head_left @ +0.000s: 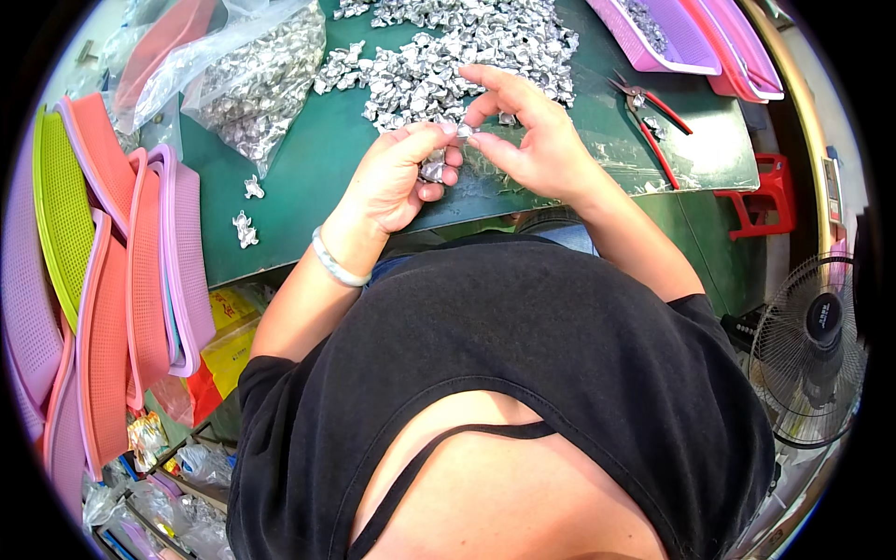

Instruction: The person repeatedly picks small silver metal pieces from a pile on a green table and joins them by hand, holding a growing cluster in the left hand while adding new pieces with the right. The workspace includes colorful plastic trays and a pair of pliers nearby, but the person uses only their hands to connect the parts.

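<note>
My left hand (387, 182), with a pale bracelet at the wrist, is closed near the table's front edge. Curled fingers keep some small silver metal pieces (432, 168) in its palm. Between its thumb and finger sits one small silver metal piece (464, 132), which the thumb and index finger of my right hand (537, 140) pinch from the other side. The right hand's other fingers are raised and bent. Just beyond both hands spreads a large heap of similar silver pieces (420, 70). The exact shape of the pinched piece is too small to make out.
A clear bag (266, 89) full of silver pieces lies left on the green table (317, 196), near two loose pieces (245, 230). Red-handled pliers (659, 154) lie right, below a purple basket (667, 56). Stacked baskets (103, 364) stand left; a red stool (770, 196) and fan (812, 345) right.
</note>
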Motion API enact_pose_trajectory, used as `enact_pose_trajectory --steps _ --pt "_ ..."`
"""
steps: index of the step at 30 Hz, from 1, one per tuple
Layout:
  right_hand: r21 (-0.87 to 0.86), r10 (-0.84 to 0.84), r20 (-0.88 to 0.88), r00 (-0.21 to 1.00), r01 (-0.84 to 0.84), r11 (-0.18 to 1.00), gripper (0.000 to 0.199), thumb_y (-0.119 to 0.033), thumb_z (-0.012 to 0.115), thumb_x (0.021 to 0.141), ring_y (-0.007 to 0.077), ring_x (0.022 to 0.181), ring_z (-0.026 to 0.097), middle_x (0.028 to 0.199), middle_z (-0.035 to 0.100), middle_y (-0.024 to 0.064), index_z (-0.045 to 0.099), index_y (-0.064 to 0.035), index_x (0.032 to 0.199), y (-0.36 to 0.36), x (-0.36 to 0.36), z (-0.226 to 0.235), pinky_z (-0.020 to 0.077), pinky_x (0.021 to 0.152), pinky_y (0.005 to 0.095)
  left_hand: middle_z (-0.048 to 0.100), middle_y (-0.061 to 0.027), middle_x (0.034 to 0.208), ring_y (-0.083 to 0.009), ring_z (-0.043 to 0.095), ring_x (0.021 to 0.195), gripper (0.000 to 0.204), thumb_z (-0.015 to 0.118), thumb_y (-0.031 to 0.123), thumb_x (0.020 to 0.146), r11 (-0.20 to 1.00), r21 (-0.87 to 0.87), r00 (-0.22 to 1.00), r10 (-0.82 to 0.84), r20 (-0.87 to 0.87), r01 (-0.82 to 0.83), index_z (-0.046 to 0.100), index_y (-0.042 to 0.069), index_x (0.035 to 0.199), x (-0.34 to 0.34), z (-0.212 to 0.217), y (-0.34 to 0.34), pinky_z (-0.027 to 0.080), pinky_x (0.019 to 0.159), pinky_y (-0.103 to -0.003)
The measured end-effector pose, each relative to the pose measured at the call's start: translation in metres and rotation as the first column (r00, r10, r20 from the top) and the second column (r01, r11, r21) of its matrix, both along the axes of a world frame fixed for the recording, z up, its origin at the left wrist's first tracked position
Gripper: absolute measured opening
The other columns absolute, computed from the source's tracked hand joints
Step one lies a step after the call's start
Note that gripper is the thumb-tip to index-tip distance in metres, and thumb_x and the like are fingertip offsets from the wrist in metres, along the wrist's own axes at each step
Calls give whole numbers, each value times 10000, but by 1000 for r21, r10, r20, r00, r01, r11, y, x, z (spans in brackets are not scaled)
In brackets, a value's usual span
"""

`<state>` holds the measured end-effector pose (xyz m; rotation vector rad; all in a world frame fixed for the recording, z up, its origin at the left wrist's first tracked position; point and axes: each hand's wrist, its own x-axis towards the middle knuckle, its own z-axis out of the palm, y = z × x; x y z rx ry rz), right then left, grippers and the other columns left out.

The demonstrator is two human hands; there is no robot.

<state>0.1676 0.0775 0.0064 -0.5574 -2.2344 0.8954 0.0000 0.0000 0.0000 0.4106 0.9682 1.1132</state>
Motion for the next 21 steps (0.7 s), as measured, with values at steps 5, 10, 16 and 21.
enact_pose_trajectory --steps 5,10,16,21 --pt "31 9 -40 999 -7 999 520 1 598 732 107 809 555 858 575 32 445 -60 1225 -1 0 4 431 771 258 531 -38 688 -91 476 528 130 521 154 844 1000 16 999 5 -50 -4 543 26 842 4 5 1 305 369 -148" --pt "-161 8 -108 994 -25 987 479 7 566 764 87 773 526 832 574 18 444 -50 1224 -3 2 1 413 752 235 518 -45 685 -90 456 522 152 501 147 841 998 -56 1000 24 -19 -25 537 -1 836 2 7 1 296 368 -150" --pt "-283 0 -112 994 -32 958 451 21 539 786 73 792 525 821 570 15 435 -26 1223 -3 3 1 408 752 221 517 -45 680 -94 462 522 152 503 145 838 997 -76 999 33 8 -33 537 -3 824 2 5 1 302 371 -152" --pt "-311 -2 -117 993 -35 950 449 29 535 787 69 804 529 824 571 17 431 -20 1222 -3 4 0 407 761 216 528 -25 673 -93 482 533 106 538 144 829 995 45 987 96 -131 -91 546 40 815 7 4 -1 325 400 -170"
